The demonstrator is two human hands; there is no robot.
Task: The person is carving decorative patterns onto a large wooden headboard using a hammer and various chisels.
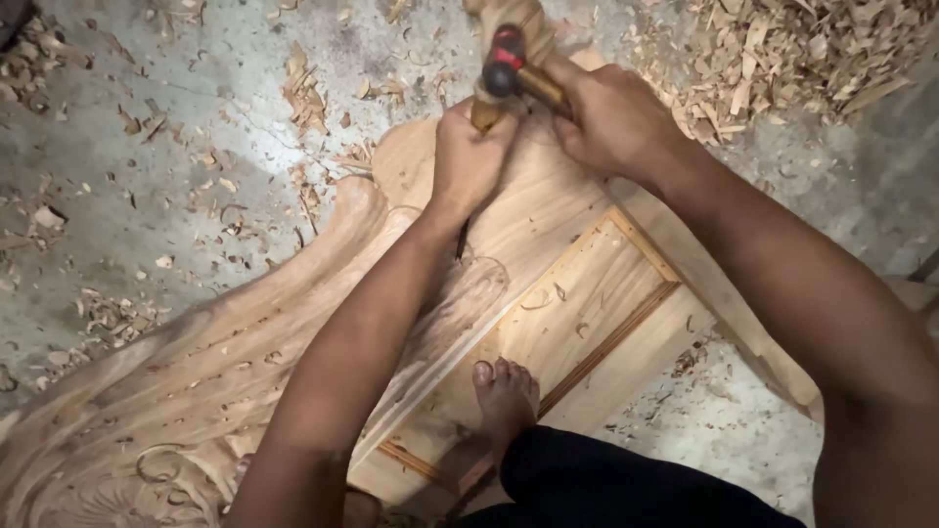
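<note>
concrete floor (196, 117) strewn with wood shavings (782, 49). our left hand (469, 156) clamped on chisel (484, 112) against carved wood panel (548, 284); right hand (606, 112) grips hammer (509, 64). foot (506, 396) on panel.

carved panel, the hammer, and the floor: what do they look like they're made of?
Carved panel: pale bare wood, unfinished; visible grain, raw cut scrolls, shavings around it.
Hammer in the right hand: dark head with a red band, probably metal; yellowish handle, likely wood.
Tool gripped by the left hand: wooden-looking handle, blade mostly hidden.
Floor: grey, mottled, probably concrete.
</note>
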